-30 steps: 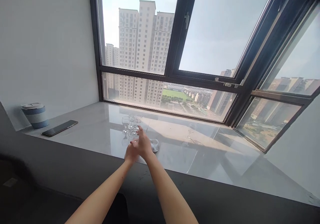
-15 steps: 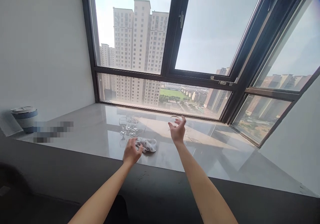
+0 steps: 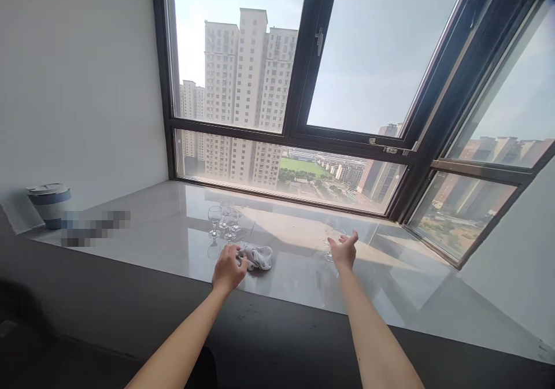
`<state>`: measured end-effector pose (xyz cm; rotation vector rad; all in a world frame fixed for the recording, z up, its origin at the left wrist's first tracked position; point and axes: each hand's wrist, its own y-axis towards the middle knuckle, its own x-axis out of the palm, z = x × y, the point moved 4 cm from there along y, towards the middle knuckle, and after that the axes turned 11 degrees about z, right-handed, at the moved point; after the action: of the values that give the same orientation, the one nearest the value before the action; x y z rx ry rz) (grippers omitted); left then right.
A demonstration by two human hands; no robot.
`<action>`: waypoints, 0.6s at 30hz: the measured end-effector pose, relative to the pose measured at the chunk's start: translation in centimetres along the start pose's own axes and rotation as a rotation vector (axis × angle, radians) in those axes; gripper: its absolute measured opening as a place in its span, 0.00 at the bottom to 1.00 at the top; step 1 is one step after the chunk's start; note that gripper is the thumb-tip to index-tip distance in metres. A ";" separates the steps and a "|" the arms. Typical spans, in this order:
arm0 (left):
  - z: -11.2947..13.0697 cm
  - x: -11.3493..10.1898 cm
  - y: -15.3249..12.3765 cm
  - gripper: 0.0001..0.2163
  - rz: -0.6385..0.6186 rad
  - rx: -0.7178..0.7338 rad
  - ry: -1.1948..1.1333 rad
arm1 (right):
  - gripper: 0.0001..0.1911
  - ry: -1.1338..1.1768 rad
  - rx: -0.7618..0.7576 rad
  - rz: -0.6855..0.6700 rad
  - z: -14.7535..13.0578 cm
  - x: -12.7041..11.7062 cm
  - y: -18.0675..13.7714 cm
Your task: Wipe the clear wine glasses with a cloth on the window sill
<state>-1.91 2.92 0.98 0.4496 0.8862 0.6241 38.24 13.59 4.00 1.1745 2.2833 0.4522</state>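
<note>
Hands apart, a person's left hand [image 3: 228, 267] spreads its fingers beside a crumpled cloth [image 3: 259, 258] at lower center; right of center, the right hand [image 3: 345, 253] curls at a stemmed glass [image 3: 329, 256], grip unclear.

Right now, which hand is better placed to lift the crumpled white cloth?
Left, likely: the left hand is at the cloth; the right hand is farther off, by a clear stemmed glass.

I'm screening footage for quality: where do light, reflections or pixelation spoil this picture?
In the head view, the window is bright; the sill mirrors daylight; the wall beneath is dark; clear glassware near the right hand is hard to make out; a pixelated patch beside the cup hides detail.
</note>
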 end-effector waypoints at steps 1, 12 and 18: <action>0.0 0.0 0.0 0.12 -0.001 -0.002 0.001 | 0.49 0.001 0.000 0.002 0.2 0.2 0.2; 0.2 -0.2 -0.1 0.10 -0.012 -0.023 0.009 | 0.47 0.047 0.008 0.024 1.1 1.3 1.2; 0.3 -0.2 -0.1 0.10 -0.020 -0.024 0.008 | 0.48 0.048 0.020 -0.005 1.1 1.5 1.2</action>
<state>-1.69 2.68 1.15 0.4167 0.8895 0.6180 38.98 15.52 3.26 1.1796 2.3357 0.4619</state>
